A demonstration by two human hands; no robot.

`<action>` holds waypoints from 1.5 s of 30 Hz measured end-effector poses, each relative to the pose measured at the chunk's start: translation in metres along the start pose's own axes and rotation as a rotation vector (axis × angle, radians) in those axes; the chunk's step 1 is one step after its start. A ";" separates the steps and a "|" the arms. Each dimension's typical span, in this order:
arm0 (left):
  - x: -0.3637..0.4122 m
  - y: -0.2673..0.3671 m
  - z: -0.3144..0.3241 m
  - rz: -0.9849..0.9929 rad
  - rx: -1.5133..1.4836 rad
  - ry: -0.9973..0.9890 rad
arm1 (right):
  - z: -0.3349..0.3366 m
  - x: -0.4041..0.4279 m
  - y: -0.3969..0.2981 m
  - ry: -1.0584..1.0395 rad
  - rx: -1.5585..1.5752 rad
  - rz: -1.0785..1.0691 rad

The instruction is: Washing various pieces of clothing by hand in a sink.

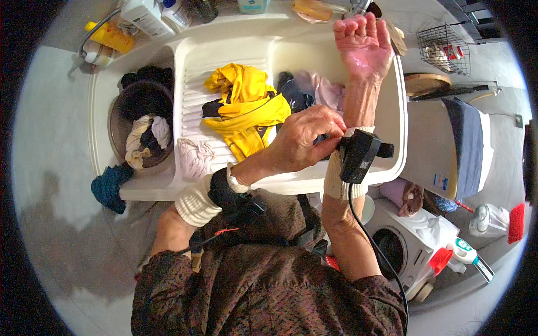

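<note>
My right hand point(363, 48) is raised palm up over the right side of a white laundry sink point(185, 54), wet, its fingers slightly curled and holding nothing. My left hand point(304, 138) pinches the edge of the cream knitted cuff point(332, 176) on my right wrist, beside a strapped black device point(360, 156) with a cable. A similar cuff point(197, 203) and black device are on my left wrist. A yellow garment point(248, 113) with dark parts lies on the ribbed washboard, near a pale pink bunched cloth point(195, 157). Dark and pink wet cloths point(321, 86) lie in the basin behind my hands.
At left, a brown tub point(115, 122) holds dark and light clothes; a teal cloth point(111, 189) hangs over the sink's edge. Bottles point(147, 19) line the back ledge. A wire basket point(443, 48) hangs at upper right. A front-loading washing machine point(414, 239) stands at lower right.
</note>
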State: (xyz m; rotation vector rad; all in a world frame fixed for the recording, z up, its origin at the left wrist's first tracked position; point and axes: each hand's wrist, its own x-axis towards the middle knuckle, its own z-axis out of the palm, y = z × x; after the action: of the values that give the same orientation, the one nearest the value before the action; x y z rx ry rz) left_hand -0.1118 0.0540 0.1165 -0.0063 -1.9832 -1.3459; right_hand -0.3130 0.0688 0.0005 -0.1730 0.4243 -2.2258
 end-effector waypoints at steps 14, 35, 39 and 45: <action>-0.012 -0.014 -0.003 -0.354 -0.237 -0.196 | 0.094 0.028 -0.006 0.006 0.122 0.202; -0.006 -0.008 -0.004 -0.761 -0.737 -0.261 | 0.068 0.031 0.006 0.140 0.025 0.240; -0.017 -0.025 -0.017 -0.835 -0.703 -0.419 | 0.068 0.025 0.031 0.251 -0.047 0.239; -0.017 -0.034 -0.004 -0.683 -0.400 -0.141 | 0.058 0.031 0.012 0.226 -0.016 0.218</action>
State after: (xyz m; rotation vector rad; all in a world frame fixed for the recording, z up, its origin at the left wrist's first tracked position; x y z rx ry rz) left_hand -0.1103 0.0419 0.0802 0.4333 -1.8636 -2.2131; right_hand -0.3089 0.0239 0.0495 0.1138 0.5558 -2.0336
